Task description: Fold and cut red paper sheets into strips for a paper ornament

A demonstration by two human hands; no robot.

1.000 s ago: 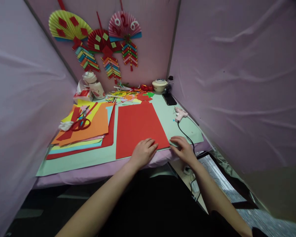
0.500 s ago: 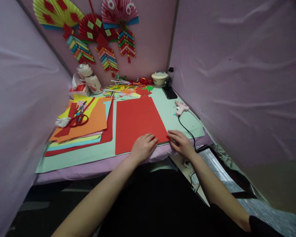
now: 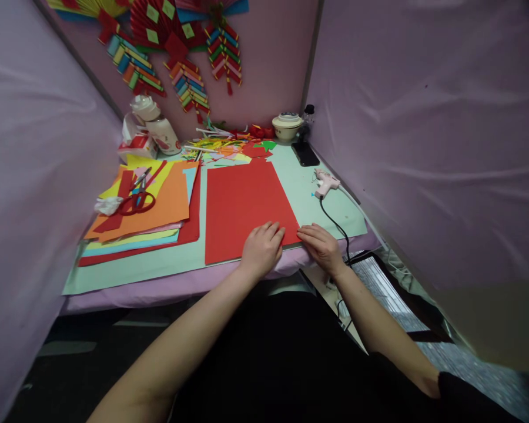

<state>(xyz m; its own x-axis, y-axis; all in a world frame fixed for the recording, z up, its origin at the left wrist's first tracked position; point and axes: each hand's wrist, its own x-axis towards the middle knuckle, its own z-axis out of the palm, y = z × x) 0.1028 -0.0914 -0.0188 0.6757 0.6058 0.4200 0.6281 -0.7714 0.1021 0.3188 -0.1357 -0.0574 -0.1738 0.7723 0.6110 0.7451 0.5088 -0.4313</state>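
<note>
A large red sheet (image 3: 247,205) lies flat on the pale green mat (image 3: 330,220) near the table's front edge. My left hand (image 3: 263,247) rests on the sheet's front edge, its fingers together and bent over the paper. At the front right corner, my right hand (image 3: 321,244) has its fingertips on the red paper; whether it pinches the edge is too small to tell. Left of the sheet are stacked coloured papers, orange (image 3: 171,194) on top, with red-handled scissors (image 3: 136,202) lying on them.
A pink glue gun (image 3: 326,183) with a black cable sits right of the sheet, a phone (image 3: 305,154) behind it. Along the back are paper scraps (image 3: 220,147), a lidded bowl (image 3: 286,126), a bottle (image 3: 163,134) and a tissue box (image 3: 136,145). Paper decorations (image 3: 187,82) hang behind.
The view has tilted down slightly, so the table sits higher in the picture. My left hand has shifted a little right along the sheet's front edge, nearer its corner. My right hand stays at the corner.
</note>
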